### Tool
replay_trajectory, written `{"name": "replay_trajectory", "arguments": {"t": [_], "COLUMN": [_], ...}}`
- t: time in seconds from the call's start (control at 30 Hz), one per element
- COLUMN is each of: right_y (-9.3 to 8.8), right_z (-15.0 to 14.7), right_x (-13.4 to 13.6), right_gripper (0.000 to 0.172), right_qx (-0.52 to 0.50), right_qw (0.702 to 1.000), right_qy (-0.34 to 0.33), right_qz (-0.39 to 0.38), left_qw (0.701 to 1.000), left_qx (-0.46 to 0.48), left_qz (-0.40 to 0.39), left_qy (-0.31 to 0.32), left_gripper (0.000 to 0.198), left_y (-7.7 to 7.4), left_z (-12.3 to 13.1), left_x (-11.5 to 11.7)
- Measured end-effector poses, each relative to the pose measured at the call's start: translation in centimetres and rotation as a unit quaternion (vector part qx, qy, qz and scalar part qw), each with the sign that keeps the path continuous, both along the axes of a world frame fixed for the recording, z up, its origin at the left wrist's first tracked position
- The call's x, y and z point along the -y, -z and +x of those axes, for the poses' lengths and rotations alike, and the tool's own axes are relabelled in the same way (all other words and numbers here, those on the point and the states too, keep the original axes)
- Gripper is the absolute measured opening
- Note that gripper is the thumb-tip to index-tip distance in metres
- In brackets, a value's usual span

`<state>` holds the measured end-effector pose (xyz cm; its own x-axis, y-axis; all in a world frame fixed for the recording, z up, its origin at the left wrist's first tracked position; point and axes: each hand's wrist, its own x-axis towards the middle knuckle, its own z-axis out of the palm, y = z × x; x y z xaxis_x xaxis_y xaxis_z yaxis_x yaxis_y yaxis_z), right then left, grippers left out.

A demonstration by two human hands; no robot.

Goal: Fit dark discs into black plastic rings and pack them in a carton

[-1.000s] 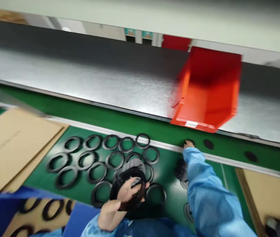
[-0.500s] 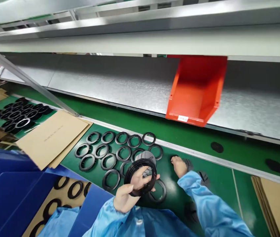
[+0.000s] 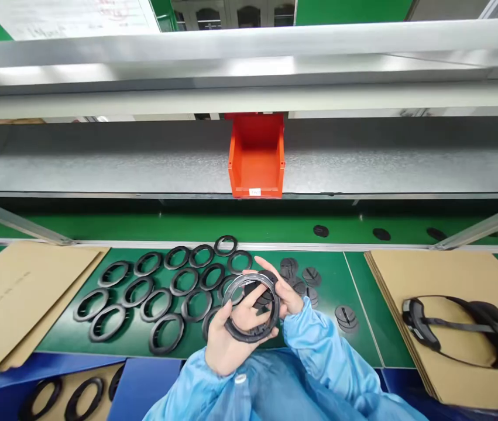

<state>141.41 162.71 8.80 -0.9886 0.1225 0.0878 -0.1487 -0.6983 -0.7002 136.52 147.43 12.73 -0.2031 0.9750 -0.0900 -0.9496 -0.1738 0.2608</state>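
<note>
My left hand (image 3: 227, 345) is closed around the lower left of a black ring (image 3: 249, 338), held tilted above the green table. Its fingers show through the ring's opening. Dark grey disc pieces (image 3: 263, 297) also show through the opening; whether this hand holds them, I cannot tell. My right hand (image 3: 291, 298) grips the ring's upper right edge, with the index finger raised. A small dark part appears at those fingertips, but its shape is unclear. More black rings (image 3: 110, 323) lie in loose rows to the left, while slotted grey discs (image 3: 346, 318) lie to the right.
An orange-red bin (image 3: 257, 169) sits on the metal shelf (image 3: 143, 158) ahead. Cardboard sheets (image 3: 24, 292) lie at left, more cardboard (image 3: 389, 275) at right beneath a black strapped headset (image 3: 468, 327). A blue box (image 3: 147, 386) with rings stands at lower left.
My right hand has come from the tabletop discs to the ring in my left hand. The view has turned right and levelled, bringing the headset into sight.
</note>
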Motion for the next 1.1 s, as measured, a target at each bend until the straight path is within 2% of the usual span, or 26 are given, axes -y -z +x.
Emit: {"name": "replay_trajectory", "arguments": {"t": [0.13,0.23,0.33,0.53,0.67,0.8,0.87,0.97,1.1], "right_y": [0.7,1.3,0.7,-1.4,-1.5,-1.3,-1.3,-1.4,-1.4], "right_z": [1.7,2.8,4.2,6.2,6.5,6.6,6.7,6.9,6.7], "right_x": [0.3,-0.4,-1.0,-0.1,0.4,0.2,0.2,0.7,1.7], "right_gripper": [0.083,0.082,0.083,0.075,0.053,0.022,0.013,0.011,0.010], "right_qx": [0.000,0.008,0.000,-0.034,-0.037,-0.017,-0.005,0.018,0.018], "right_qw": [0.998,0.990,0.984,0.986,0.982,0.942,0.920,0.889,0.828], "right_qy": [0.069,0.139,0.177,0.148,0.138,0.208,0.233,0.251,0.320], "right_qz": [-0.008,-0.023,-0.011,0.062,0.121,0.264,0.316,0.382,0.460], "left_qw": [1.000,0.999,0.999,0.999,0.998,0.995,0.994,0.994,0.995], "left_qx": [-0.005,-0.026,-0.039,-0.042,-0.064,-0.097,-0.100,-0.089,-0.080], "left_qz": [0.014,0.013,0.016,0.012,0.007,0.001,-0.010,-0.022,-0.023], "left_qy": [0.013,0.018,0.013,0.005,-0.004,-0.034,-0.046,-0.056,-0.061], "left_gripper": [0.083,0.078,0.079,0.079,0.078,0.077,0.077,0.077,0.076], "left_y": [-0.5,-0.7,-0.5,0.0,-0.1,-0.1,-0.2,-0.2,-0.1], "left_z": [1.4,2.1,2.2,2.6,3.2,3.2,3.0,3.0,3.2], "left_x": [0.3,0.9,1.8,3.1,3.7,4.5,4.9,5.3,5.5]}}
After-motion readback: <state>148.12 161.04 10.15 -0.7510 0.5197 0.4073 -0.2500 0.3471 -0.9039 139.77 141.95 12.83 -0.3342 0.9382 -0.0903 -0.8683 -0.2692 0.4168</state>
